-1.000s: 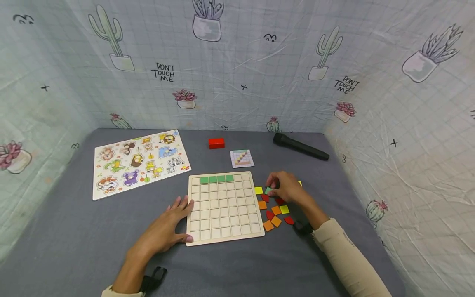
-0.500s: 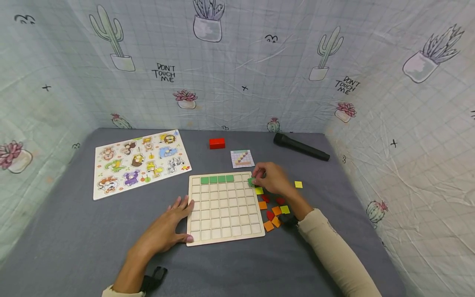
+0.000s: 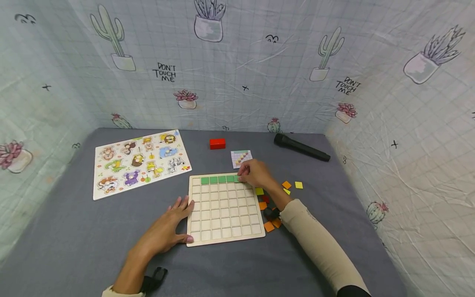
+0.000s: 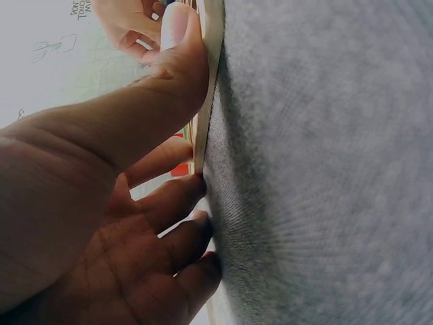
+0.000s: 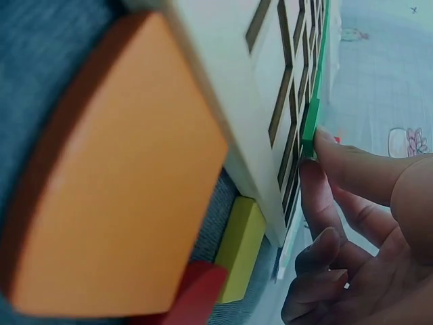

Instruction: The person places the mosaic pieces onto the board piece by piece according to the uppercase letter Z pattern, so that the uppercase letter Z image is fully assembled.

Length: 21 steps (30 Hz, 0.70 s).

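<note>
- The right hand (image 3: 256, 174) pinches a small green square tile (image 5: 311, 128) between its thumb and fingers.
- That tile is at the far row of the pale wooden grid board (image 3: 223, 210), just right of 4 green square tiles (image 3: 213, 180) set side by side; whether it sits fully in its cell, I cannot tell.
- The left hand (image 3: 168, 225) touches the board's left edge, its fingers spread and the thumb at the near-left corner.
- To the board's right lie loose orange, yellow and red flat pieces, among them an orange square piece (image 3: 286, 185) and a yellow square piece (image 3: 298, 185).
- Beyond the board, a small printed paper card (image 3: 239, 155) lies partly hidden by the right hand.
- Farther back on the grey cloth-covered worktop (image 3: 59, 239) are a red rectangular block (image 3: 217, 143) and a long black rod-shaped object (image 3: 302, 148).
- At left rests a white animal-picture puzzle board (image 3: 181, 146).
</note>
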Each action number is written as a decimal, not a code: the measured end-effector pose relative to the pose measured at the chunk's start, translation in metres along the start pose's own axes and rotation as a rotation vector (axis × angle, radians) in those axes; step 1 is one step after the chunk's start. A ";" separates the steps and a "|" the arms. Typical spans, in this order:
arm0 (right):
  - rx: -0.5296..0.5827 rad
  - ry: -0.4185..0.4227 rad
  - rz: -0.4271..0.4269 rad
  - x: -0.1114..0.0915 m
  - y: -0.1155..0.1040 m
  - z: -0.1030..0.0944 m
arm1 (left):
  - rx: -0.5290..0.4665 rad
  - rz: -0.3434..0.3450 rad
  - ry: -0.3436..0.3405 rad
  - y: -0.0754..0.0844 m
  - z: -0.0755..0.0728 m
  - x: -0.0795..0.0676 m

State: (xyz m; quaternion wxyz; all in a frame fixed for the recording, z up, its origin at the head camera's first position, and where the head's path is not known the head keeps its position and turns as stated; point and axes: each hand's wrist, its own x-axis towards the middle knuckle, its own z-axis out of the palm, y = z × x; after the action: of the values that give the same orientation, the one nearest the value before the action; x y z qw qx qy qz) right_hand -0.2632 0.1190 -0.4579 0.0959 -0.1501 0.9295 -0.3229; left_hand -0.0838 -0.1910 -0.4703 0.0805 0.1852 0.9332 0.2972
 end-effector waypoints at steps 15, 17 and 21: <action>-0.022 -0.010 0.045 0.007 0.000 0.001 | 0.006 -0.001 0.005 -0.002 0.000 0.000; -0.018 -0.010 0.036 0.007 0.001 0.000 | 0.005 -0.002 0.006 -0.002 0.000 0.000; 0.010 -0.011 0.012 0.002 0.003 -0.002 | 0.004 0.000 0.001 -0.002 0.000 0.000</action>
State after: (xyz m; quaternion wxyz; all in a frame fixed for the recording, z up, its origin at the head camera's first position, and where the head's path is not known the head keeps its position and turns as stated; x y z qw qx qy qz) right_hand -0.2665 0.1221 -0.4587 0.1036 -0.1459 0.9282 -0.3262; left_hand -0.0844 -0.1926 -0.4720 0.0794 0.1853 0.9338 0.2956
